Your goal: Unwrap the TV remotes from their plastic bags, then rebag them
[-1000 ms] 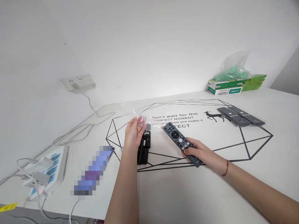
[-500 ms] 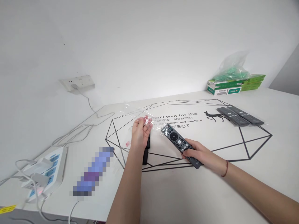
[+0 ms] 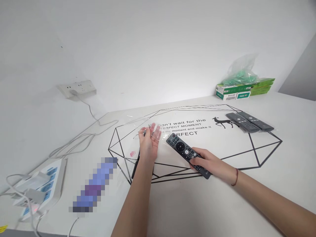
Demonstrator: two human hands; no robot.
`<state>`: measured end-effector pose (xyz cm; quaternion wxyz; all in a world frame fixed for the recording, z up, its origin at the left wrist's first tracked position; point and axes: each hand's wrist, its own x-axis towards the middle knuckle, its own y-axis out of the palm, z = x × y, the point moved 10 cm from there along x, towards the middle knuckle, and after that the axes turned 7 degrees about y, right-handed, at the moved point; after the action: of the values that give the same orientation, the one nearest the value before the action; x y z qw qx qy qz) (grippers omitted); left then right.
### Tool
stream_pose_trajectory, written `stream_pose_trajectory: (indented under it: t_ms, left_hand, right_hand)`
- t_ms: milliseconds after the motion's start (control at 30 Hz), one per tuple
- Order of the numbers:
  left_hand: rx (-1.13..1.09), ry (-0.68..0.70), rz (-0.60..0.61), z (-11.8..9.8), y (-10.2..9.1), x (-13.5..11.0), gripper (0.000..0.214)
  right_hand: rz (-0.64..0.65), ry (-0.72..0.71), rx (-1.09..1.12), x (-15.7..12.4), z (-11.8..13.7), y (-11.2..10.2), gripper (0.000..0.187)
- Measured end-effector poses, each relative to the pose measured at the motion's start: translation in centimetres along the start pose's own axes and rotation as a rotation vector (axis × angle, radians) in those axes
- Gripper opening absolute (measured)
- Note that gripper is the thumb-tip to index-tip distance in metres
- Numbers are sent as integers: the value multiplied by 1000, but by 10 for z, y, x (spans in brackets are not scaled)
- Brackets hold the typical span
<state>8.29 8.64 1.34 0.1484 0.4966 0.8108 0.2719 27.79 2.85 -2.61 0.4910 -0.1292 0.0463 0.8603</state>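
My right hand (image 3: 204, 161) grips a dark grey remote control (image 3: 180, 146), buttons up, tilted with its far end pointing to the left. Just left of that end is my left hand (image 3: 149, 141), palm turned up. Its thumb and index finger are pinched on a clear plastic bag (image 3: 142, 122), while the other fingers are spread. The film is thin, and its outline is hard to follow near the remote. Beneath my left wrist lies a black object (image 3: 134, 168), mostly hidden by the forearm.
Two wrapped remotes (image 3: 247, 121) lie at the right of the white table (image 3: 234, 194). Green and white boxes (image 3: 233, 92) with a plastic bag on top stand at the back right. On the left are a blurred phone-like object (image 3: 95, 184), a power strip (image 3: 53, 187) and cables.
The left hand and the bag have drawn slightly away from the remote's end, and the fingers have spread. The right hand keeps its hold on the remote. The view has shifted a little.
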Motion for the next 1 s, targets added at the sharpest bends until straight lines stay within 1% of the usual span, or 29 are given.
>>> stream_pose_trajectory:
  t_ms: [200,500,633,800,900,1000]
  left_hand:
    - [0,26,22,0,0,2,9]
    - [41,23,18,3,2,0,10]
    - [57,22,24,4,3,-1,11]
    - [70,9,53,8,6,-4,11]
    - [41,-49,69,14,12,-9,18]
    - [11,-188,112,29,22,-20,40]
  right_hand:
    - [44,20,-23,-1,0,3,9]
    - [116,61,-83,-4,-1,6,12]
    - [151,46,-83,-6,3,9,11]
    - [144,51,-74,-5,2,8,11]
    - [105,66,-63,-3,-2,5,11]
    - [60,52,-33,-1,-3,1,11]
